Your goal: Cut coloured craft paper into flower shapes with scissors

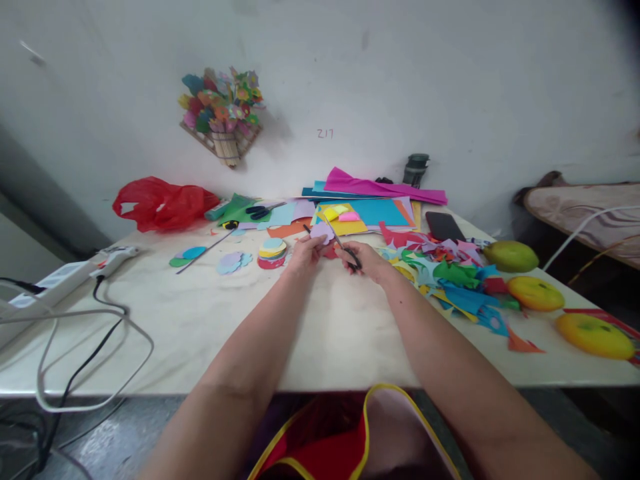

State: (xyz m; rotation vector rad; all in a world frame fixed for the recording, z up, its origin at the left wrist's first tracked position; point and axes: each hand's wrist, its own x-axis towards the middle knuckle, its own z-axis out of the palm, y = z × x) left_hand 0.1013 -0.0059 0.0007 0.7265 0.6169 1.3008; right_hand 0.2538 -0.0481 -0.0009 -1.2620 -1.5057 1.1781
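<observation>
My left hand [309, 252] pinches a lilac paper flower [323, 232] with a scalloped edge, held over the middle of the table. In my right hand [369, 261] is a pair of scissors [354, 257], its dark handles in my fingers and its blades pointing up and left beside the flower. Left of my hands sits a stack of coloured paper circles [273, 252]. Farther left lies a small pile of lilac and pale blue cut flowers [233, 262]. Several cut paper scraps [457, 272] are heaped right of my right hand.
Paper sheets [385, 212] and rolled magenta paper [383, 186] lie at the back. A red plastic bag [165, 204] and second scissors [263, 211] are back left. A phone [444, 227] and mangoes [535, 293] line the right. A power strip [55, 283] with cables occupies the left edge.
</observation>
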